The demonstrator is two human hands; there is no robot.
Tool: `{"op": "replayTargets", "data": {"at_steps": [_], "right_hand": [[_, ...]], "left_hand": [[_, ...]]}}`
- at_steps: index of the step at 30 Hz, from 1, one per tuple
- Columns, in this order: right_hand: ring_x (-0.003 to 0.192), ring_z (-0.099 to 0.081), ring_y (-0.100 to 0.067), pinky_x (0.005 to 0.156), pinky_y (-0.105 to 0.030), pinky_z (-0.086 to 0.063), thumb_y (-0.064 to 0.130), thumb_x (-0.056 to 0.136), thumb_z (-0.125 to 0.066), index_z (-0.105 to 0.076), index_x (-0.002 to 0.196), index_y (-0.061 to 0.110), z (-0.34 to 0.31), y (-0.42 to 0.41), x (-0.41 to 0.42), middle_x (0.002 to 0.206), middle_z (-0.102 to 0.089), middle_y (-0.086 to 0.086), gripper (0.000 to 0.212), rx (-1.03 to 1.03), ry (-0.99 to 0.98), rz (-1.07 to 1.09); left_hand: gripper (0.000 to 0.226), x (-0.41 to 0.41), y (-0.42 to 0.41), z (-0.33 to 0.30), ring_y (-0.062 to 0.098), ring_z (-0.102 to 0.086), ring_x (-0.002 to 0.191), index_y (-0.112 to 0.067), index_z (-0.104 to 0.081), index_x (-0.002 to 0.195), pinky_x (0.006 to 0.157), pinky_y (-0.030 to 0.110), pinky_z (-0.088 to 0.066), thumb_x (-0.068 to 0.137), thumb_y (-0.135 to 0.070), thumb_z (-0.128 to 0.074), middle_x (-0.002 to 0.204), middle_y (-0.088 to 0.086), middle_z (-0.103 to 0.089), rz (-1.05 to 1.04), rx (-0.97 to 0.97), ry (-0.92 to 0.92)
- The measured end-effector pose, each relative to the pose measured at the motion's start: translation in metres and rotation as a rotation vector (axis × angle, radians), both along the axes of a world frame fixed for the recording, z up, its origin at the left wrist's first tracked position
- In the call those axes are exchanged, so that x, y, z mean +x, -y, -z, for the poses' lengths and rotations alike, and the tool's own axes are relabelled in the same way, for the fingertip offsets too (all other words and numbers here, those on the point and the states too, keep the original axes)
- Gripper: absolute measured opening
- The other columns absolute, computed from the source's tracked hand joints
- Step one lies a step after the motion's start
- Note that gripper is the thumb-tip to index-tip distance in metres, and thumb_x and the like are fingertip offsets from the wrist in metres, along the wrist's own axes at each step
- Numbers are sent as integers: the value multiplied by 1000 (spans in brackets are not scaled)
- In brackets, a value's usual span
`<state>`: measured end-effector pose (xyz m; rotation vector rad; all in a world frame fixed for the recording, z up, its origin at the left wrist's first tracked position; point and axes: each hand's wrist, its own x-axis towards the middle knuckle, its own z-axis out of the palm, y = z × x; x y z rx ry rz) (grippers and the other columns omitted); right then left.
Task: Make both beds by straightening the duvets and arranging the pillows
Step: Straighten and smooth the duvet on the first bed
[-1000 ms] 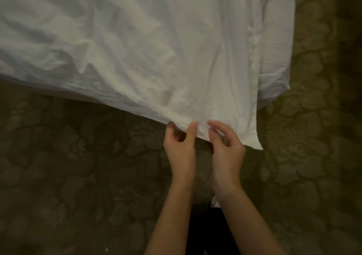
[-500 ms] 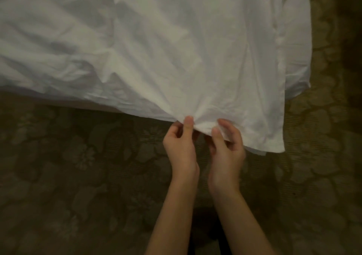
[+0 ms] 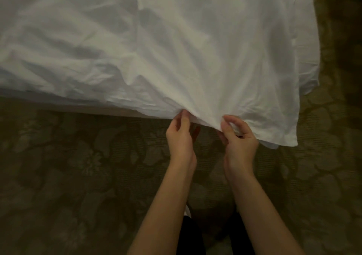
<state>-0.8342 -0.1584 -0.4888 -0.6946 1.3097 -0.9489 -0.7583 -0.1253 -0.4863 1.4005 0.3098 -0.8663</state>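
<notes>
Here, duvet (image 3: 156, 48) hem pinched between hands (image 3: 209, 137)

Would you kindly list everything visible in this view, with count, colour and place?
duvet: one, white, wrinkled, filling the upper frame, its near edge hanging over the bedside.
carpet: one, olive-brown floral pattern, covering the lower frame and the right edge.
dark clothing: black, bottom centre between the forearms.
left hand: one, pinching the duvet's near edge.
right hand: one, pinching the same edge beside it, nearer the corner.
</notes>
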Motion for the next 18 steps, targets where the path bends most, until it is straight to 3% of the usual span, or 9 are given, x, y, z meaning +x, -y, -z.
{"op": "replayTargets", "data": {"at_steps": [4,9,13,18], "right_hand": [[89,-62,-6,83,-26,-52,-4,84,-65,-68,80,16,4,0,2,88,-66,9,21,-14,-15,8],[89,-62,-7,80,-24,-53,-3,84,-65,-68,80,17,7,2,-1,89,-66,7,21,-30,-27,-26],[80,-62,-3,75,-21,-53,-2,84,-65,-68,81,16,5,4,-4,88,-65,9,19,-29,-58,-53],[93,-62,-14,80,-25,-53,-2,82,-68,-69,79,17,2,1,-9,89,-67,8,19,-39,-120,-110]], "left_hand": [[27,6,3,0,24,-62,108,-12,-63,111,100,44,-47,91,-29,-63,112,9,-67,-112,29,-69],[14,27,12,-10,23,-64,96,-19,-64,86,88,39,-53,90,-33,-64,94,4,-68,-194,-2,-149],[19,29,2,-4,18,-64,81,-13,-61,81,76,30,-55,98,-16,-52,83,4,-66,-130,47,-37],[23,41,-13,9,30,-65,92,-12,-60,81,87,44,-55,100,-14,-46,92,14,-65,-98,181,141]]}}
